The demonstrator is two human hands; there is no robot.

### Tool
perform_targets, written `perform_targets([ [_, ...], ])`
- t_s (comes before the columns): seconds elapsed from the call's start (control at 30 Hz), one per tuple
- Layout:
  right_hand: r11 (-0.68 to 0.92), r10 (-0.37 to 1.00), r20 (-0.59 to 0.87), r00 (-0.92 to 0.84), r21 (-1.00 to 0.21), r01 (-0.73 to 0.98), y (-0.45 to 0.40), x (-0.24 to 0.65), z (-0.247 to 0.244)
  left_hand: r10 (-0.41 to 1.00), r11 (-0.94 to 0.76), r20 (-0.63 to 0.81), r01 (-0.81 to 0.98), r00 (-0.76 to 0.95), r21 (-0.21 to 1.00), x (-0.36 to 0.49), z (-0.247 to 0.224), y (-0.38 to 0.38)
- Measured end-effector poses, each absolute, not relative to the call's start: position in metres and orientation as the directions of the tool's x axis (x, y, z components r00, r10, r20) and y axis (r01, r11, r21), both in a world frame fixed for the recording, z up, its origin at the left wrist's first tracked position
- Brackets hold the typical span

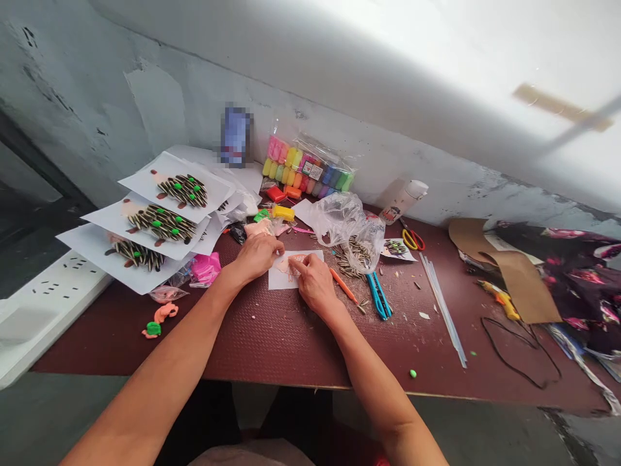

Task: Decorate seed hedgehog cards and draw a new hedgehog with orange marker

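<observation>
A white card lies on the table in front of me, with a flat layer of peach-orange modelling clay on it. My right hand rests over the card's right side, its index finger stretched onto the clay. At the card's upper left is my left hand, its fingers curled together; what they hold, if anything, is hidden. Just behind it sits a lump of pale peach clay. An orange pen-shaped tool and a blue-handled cutter lie to the right of my right hand.
Sheets with hedgehog-like seed figures are stacked at left, beside a white power strip. Sunflower seeds spill by a plastic bag. Behind are clay packs; rightward, scissors, clear sticks and a yellow glue gun.
</observation>
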State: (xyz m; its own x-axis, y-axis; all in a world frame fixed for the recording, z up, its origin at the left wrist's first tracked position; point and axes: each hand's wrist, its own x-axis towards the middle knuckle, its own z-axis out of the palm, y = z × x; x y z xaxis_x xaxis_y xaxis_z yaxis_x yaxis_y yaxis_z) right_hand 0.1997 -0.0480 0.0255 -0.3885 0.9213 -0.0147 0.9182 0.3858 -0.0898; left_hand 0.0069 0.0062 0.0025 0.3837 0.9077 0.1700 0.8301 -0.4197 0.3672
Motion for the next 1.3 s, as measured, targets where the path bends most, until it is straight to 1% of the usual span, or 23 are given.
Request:
perform_targets([
  [0.17, 0.425, 0.904, 0.004, -0.428, -0.124, 0.897, -0.050, 0.204, 0.024, 0.910, -0.415, 0.159, 0.834, 0.383, 0.364, 0.007, 0.003, 0.006],
  [0.3, 0.453, 0.891, 0.012, -0.455, -0.100, 0.886, -0.053, 0.204, 0.024, 0.915, -0.403, 0.150, 0.839, 0.374, 0.366, 0.007, 0.004, 0.005],
  [0.47, 0.463, 0.886, -0.010, -0.464, -0.060, 0.885, -0.054, 0.203, 0.029, 0.909, -0.417, 0.156, 0.834, 0.387, 0.362, 0.006, 0.003, 0.006],
  [0.67, 0.455, 0.887, -0.045, -0.460, -0.091, 0.886, -0.055, 0.205, 0.034, 0.908, -0.419, 0.165, 0.834, 0.385, 0.360, 0.006, 0.001, 0.006],
  [0.87, 0.479, 0.875, -0.052, -0.481, -0.044, 0.877, -0.058, 0.205, 0.037, 0.907, -0.422, 0.177, 0.824, 0.383, 0.377, 0.006, 0.001, 0.006],
  [1.07, 0.494, 0.866, -0.061, -0.497, -0.062, 0.867, -0.059, 0.207, 0.039, 0.910, -0.413, 0.153, 0.817, 0.385, 0.403, 0.005, 0.001, 0.007],
  [1.2, 0.514, 0.855, -0.078, -0.514, -0.019, 0.858, -0.061, 0.207, 0.039, 0.903, -0.430, 0.171, 0.809, 0.395, 0.401, 0.003, -0.001, 0.008],
  [1.3, 0.531, 0.844, -0.081, -0.530, -0.001, 0.847, -0.061, 0.206, 0.038, 0.906, -0.422, 0.158, 0.818, 0.393, 0.391, 0.003, -0.001, 0.008],
])
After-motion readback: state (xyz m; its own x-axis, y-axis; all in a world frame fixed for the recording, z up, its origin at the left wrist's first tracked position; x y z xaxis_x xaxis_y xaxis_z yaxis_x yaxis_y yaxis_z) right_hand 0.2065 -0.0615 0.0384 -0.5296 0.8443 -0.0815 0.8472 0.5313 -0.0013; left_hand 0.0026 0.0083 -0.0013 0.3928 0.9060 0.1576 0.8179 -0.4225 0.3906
